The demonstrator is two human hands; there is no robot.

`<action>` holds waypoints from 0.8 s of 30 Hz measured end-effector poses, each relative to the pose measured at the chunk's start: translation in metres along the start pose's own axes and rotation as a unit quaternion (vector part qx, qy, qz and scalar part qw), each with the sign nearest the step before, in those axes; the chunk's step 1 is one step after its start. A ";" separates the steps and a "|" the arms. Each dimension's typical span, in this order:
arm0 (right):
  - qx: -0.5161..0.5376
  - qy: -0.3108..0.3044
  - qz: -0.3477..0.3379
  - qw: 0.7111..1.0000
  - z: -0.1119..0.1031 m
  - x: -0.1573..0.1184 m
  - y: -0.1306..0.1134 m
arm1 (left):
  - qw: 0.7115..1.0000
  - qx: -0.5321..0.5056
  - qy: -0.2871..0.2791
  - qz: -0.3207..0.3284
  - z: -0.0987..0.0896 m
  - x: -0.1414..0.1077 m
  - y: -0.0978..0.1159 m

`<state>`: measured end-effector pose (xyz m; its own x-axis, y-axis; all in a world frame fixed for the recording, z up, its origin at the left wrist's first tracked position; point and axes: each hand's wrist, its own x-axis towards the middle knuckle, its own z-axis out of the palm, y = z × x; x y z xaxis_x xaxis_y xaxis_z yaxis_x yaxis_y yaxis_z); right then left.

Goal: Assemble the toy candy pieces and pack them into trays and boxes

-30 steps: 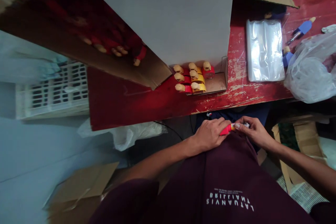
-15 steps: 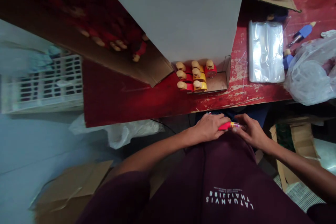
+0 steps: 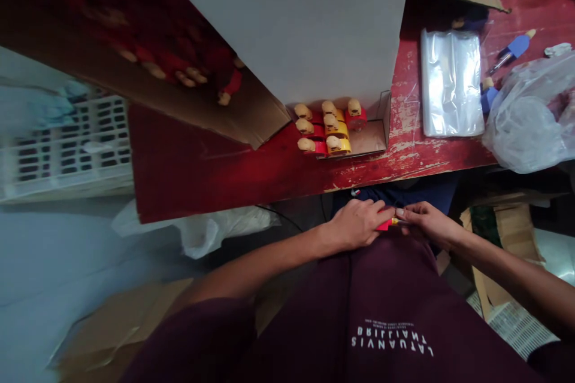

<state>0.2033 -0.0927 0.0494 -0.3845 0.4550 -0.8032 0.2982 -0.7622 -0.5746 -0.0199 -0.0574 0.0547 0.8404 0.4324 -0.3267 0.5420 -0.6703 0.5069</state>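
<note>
Below the small open box (image 3: pixel 372 136), near the lap, the two bare hands hold one slim red item (image 3: pixel 383 225). Compared with the earlier frame, the right hand (image 3: pixel 426 222) has its thumb closer to the red end, and less of the yellow and clear part is visible. The left hand (image 3: pixel 357 224) remains closed on the red end, while the right hand pinches the clear part between thumb and fingers. The seven figures (image 3: pixel 330 122) keep the same places in the small open box.

Under this box is the red bench (image 3: pixel 202 179), whose paint is worn just beside the box, to the right. Farther right lie a stack of clear bags (image 3: pixel 451 87), two blue items (image 3: pixel 516 46) and a crumpled plastic bag (image 3: pixel 521 131). Behind the box stands a large pale panel (image 3: pixel 305 24); to its left, a brown carton (image 3: pixel 242 122) contains more red items. Well apart on the left is a white crate (image 3: pixel 67 173), and flattened cardboard (image 3: pixel 126 323) lies lower.

The red item's long axis runs nearly parallel to the bench's front edge, its red end pointing left and its clear end right.
</note>
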 end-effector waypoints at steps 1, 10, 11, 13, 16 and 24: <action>-0.014 -0.002 0.003 1.000 -0.001 0.000 -0.001 | 1.000 -0.017 0.005 -0.006 0.000 0.000 -0.002; -0.309 0.087 -0.320 0.891 -0.006 -0.002 -0.001 | 0.991 -0.128 0.006 -0.030 -0.003 0.000 -0.011; -0.265 0.062 -0.266 0.925 -0.005 -0.001 0.000 | 0.994 -0.103 -0.003 -0.023 -0.005 0.000 -0.008; -0.177 0.004 -0.132 0.975 -0.005 0.001 0.002 | 0.998 -0.063 -0.015 -0.014 -0.008 0.000 -0.005; -0.171 -0.015 -0.074 0.982 -0.006 0.002 -0.001 | 0.996 -0.082 -0.027 -0.018 -0.008 0.003 -0.007; -0.192 0.055 -0.196 0.960 -0.007 0.002 -0.003 | 0.996 -0.078 -0.019 -0.043 -0.010 0.008 -0.013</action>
<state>0.2079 -0.0868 0.0486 -0.4442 0.7345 -0.5130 0.4585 -0.3056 -0.8345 -0.0200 -0.0386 0.0536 0.7921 0.4595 -0.4019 0.6075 -0.5288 0.5927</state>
